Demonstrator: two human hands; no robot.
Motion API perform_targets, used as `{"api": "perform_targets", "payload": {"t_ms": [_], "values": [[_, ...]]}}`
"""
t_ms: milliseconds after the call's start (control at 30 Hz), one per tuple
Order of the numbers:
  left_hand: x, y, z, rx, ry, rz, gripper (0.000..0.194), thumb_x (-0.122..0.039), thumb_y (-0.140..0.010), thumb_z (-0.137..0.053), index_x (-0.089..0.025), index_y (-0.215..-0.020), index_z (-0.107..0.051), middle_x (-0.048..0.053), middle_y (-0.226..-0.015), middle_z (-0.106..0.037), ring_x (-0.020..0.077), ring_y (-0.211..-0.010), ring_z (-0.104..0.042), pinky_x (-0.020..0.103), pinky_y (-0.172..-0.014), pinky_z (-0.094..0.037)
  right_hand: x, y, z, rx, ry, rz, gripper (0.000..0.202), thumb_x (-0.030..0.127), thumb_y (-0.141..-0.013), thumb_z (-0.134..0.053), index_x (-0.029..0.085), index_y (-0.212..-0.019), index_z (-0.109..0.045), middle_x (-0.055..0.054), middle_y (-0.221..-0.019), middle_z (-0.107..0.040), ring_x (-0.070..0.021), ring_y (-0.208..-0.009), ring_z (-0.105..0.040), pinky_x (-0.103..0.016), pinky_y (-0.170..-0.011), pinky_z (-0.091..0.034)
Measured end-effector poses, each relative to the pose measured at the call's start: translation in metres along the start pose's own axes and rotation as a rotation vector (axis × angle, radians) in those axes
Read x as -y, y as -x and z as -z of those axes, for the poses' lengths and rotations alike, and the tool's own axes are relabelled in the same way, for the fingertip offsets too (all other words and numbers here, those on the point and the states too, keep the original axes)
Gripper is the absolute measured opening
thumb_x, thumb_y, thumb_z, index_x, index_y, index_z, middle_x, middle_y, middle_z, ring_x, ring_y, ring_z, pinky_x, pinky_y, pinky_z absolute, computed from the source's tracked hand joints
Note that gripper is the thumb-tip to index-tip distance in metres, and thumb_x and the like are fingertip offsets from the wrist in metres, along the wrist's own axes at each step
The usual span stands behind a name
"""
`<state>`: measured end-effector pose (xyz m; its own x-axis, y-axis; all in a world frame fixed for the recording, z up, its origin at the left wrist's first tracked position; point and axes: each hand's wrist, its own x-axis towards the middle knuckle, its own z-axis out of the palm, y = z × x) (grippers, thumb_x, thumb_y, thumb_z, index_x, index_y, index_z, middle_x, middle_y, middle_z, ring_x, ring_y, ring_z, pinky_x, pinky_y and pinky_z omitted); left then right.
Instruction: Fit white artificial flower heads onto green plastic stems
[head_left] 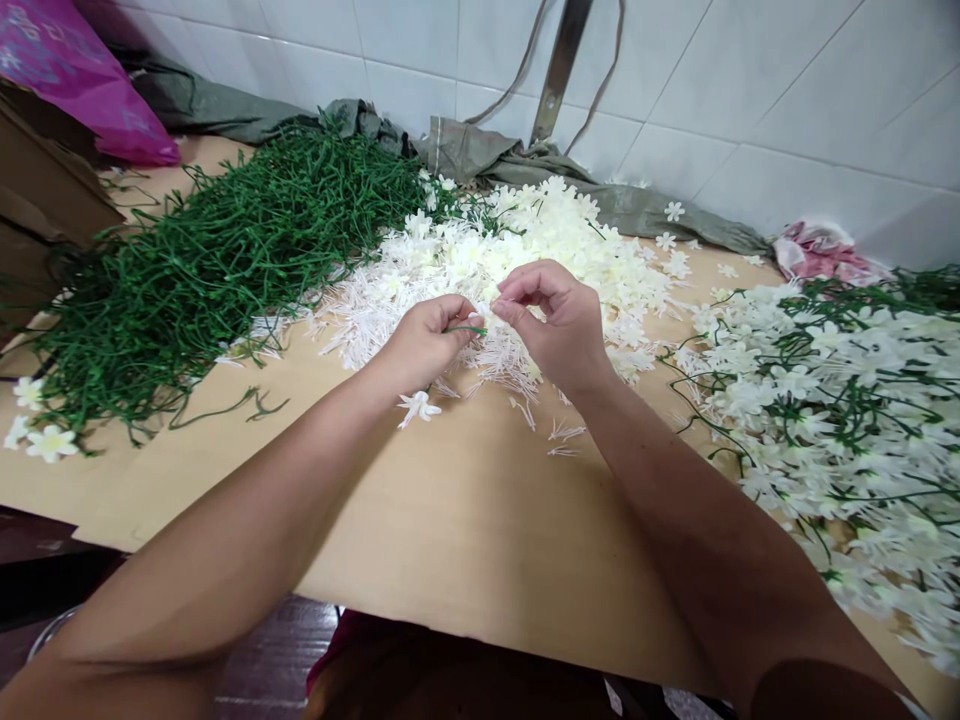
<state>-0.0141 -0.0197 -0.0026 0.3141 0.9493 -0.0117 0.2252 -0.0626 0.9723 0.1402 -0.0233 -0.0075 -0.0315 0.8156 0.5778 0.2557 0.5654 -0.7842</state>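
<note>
L hand [435, 340] pinches green stem [466, 329], tip poking out twd R hand [559, 315]; white flower [419, 407] just below L grip. Can't tell if R's pinching anything.

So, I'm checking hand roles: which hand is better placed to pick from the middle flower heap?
Probably the right hand: it is just in front of the middle flower heap, while the left hand pinches a green stem. Whether the right holds anything is unclear.
</note>
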Motion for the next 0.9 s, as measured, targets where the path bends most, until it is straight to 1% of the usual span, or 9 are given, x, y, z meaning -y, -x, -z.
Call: {"api": "perform_targets", "payload": {"t_ms": [100, 200, 333, 467, 567, 633, 700, 800, 900], "values": [[-0.001, 0.0, 0.001, 0.003, 0.022, -0.009, 0.017, -0.023, -0.075, -0.056, -0.016, -0.063, -0.046, -0.007, -0.053, -0.039, 0.0046, -0.047, -0.03, 0.02, -0.048, -0.023, -0.006, 0.001, -0.001, 0.002, 0.046, 0.085, 0.01, 0.015, -0.071, -0.068, 0.019, -0.067, -0.059, -0.001, -0.08, -0.057, -0.0133, -0.08, -0.055, -0.03, -0.069, -0.047], [0.0, 0.0, 0.002, 0.002, 0.046, -0.009, 0.015, -0.022, -0.074, -0.056, -0.016, -0.063, -0.047, -0.007, -0.053, -0.04, 0.0045, -0.047, -0.031, 0.021, -0.048, -0.023, -0.009, 0.002, -0.002, 0.033, 0.038, 0.044, 0.011, 0.018, -0.072, -0.067, 0.019, -0.066, -0.058, -0.001, -0.078, -0.056, -0.0122, -0.077, -0.055, -0.029, -0.069, -0.048], [0.0, 0.001, 0.003, -0.011, 0.088, -0.001, 0.012, -0.022, -0.074, -0.057, -0.016, -0.067, -0.049, -0.007, -0.053, -0.042, 0.0043, -0.046, -0.031, 0.021, -0.046, -0.022, -0.009, 0.003, -0.002, 0.053, -0.038, -0.032, 0.011, 0.017, -0.072, -0.066, 0.018, -0.067, -0.056, 0.0, -0.077, -0.056, -0.0102, -0.072, -0.055, -0.028, -0.067, -0.049], [-0.001, 0.001, 0.003, 0.005, 0.09, 0.01, 0.01, -0.02, -0.072, -0.057, -0.016, -0.066, -0.05, -0.008, -0.051, -0.041, 0.004, -0.045, -0.031, 0.021, -0.046, -0.022, -0.008, 0.004, -0.003, 0.064, -0.032, -0.008, 0.011, 0.015, -0.073, -0.065, 0.018, -0.067, -0.056, 0.0, -0.077, -0.056, -0.0101, -0.072, -0.055, -0.028, -0.067, -0.049], [0.0, 0.0, 0.004, -0.002, 0.121, 0.01, 0.008, -0.017, -0.069, -0.058, -0.016, -0.065, -0.051, -0.008, -0.05, -0.04, 0.0038, -0.044, -0.03, 0.02, -0.045, -0.021, -0.009, 0.006, -0.005, 0.09, 0.006, 0.025, 0.012, 0.017, -0.073, -0.067, 0.018, -0.067, -0.057, -0.001, -0.078, -0.057, -0.0105, -0.073, -0.055, -0.028, -0.066, -0.049], [0.001, 0.0, 0.005, -0.001, 0.153, 0.015, 0.009, -0.018, -0.068, -0.059, -0.015, -0.065, -0.051, -0.009, -0.049, -0.039, 0.0034, -0.043, -0.029, 0.02, -0.045, -0.02, -0.011, 0.006, -0.006, 0.089, -0.005, 0.013, 0.012, 0.019, -0.072, -0.068, 0.018, -0.066, -0.058, -0.001, -0.079, -0.057, -0.0107, -0.075, -0.056, -0.027, -0.065, -0.05], [0.0, 0.001, 0.005, 0.018, 0.177, 0.021, 0.009, -0.02, -0.069, -0.059, -0.015, -0.067, -0.052, -0.009, -0.049, -0.039, 0.0031, -0.042, -0.028, 0.02, -0.045, -0.019, -0.013, 0.006, -0.006, 0.083, -0.082, -0.073, 0.011, 0.019, -0.07, -0.068, 0.018, -0.067, -0.058, -0.001, -0.081, -0.058, -0.0103, -0.074, -0.057, -0.027, -0.064, -0.051], [-0.002, 0.003, 0.005, 0.058, 0.171, 0.026, 0.008, -0.021, -0.07, -0.06, -0.015, -0.072, -0.056, -0.008, -0.05, -0.042, 0.0032, -0.042, -0.028, 0.02, -0.045, -0.021, -0.016, 0.005, -0.004, 0.086, -0.26, -0.267, 0.012, 0.02, -0.069, -0.069, 0.017, -0.067, -0.058, -0.001, -0.08, -0.062, -0.0083, -0.065, -0.058, -0.028, -0.062, -0.052], [-0.005, 0.004, 0.005, 0.004, 0.152, 0.051, 0.008, -0.021, -0.07, -0.06, -0.015, -0.073, -0.055, -0.007, -0.052, -0.045, 0.0035, -0.043, -0.031, 0.02, -0.045, -0.022, -0.017, 0.003, -0.004, 0.073, -0.391, -0.37, 0.018, 0.024, -0.065, -0.074, 0.017, -0.066, -0.057, 0.0, -0.073, -0.063, -0.007, -0.059, -0.056, -0.027, -0.061, -0.052]]}}
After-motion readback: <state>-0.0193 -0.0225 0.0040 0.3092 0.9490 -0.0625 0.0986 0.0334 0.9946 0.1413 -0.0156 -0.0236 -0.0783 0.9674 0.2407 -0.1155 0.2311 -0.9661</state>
